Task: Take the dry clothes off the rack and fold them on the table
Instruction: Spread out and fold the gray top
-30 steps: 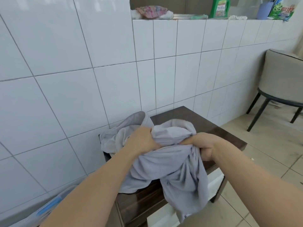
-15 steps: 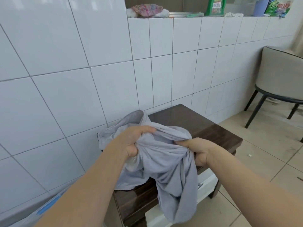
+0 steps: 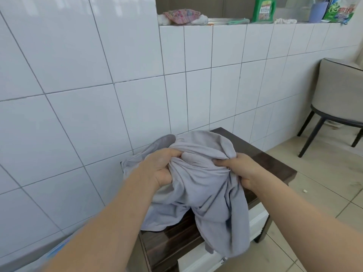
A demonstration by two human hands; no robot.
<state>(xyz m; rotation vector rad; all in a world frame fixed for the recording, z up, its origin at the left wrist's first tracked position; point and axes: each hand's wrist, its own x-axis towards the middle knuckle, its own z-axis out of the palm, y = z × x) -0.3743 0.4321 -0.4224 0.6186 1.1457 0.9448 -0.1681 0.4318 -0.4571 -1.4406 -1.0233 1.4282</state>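
White tiled wall [image 3: 98, 114] behind, pale floor tiles to the right, low dark wood desk [image 3: 265, 160] pushed against the wall.

Both grips clamped on the grey garment [image 3: 206, 193]: left hand [image 3: 163, 167] bunching cloth in curled fingers, right hand [image 3: 241, 171] pinching a gathered fold just beside it. Held close together and a little above the desk, probably to find an edge or seam before spreading out (no hem or collar yet sorted, by the look of it).

Garment crumpled, partly heaped on the desk top toward the wall, partly hanging off the front edge over a white drawer front [image 3: 255, 222]. Off the rack already, then; folding not yet begun. Rack itself out of sight.

Further out: grey upholstered chair [image 3: 337, 95] on dark legs at the right, well apart from the desk. Ledge atop the tiles carrying a green detergent bottle [image 3: 264, 8], a pink patterned cloth [image 3: 182, 15] and a blue cup [image 3: 318, 9].
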